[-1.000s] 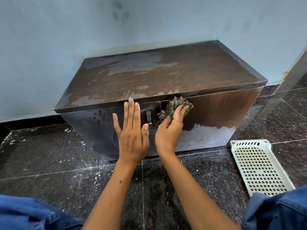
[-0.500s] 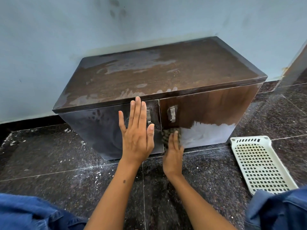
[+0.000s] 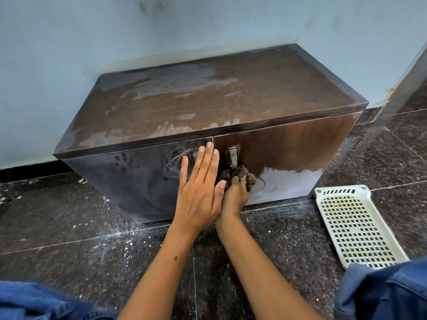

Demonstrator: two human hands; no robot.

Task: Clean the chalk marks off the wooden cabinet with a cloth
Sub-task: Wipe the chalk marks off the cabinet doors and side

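A low brown wooden cabinet (image 3: 254, 88) stands against the wall, with two doors and metal handles. My left hand (image 3: 199, 188) lies flat and open against the left door, fingers up. My right hand (image 3: 234, 195) presses a crumpled dark cloth (image 3: 240, 174) on the right door, just below its handle (image 3: 233, 157). A whitish chalky patch (image 3: 288, 183) covers the lower part of the right door. Pale smears (image 3: 175, 83) streak the cabinet top, and faint curved marks (image 3: 178, 158) show on the left door.
A white perforated plastic tray (image 3: 355, 227) lies on the dark speckled floor (image 3: 69, 227) to the right of the cabinet. A pale blue wall (image 3: 161, 31) rises behind. My blue-clad knees (image 3: 381, 294) frame the lower corners.
My right hand swept the cloth down the right door from its top edge to the bottom, then back up to just under the handle. My left hand stayed flat on the left door.
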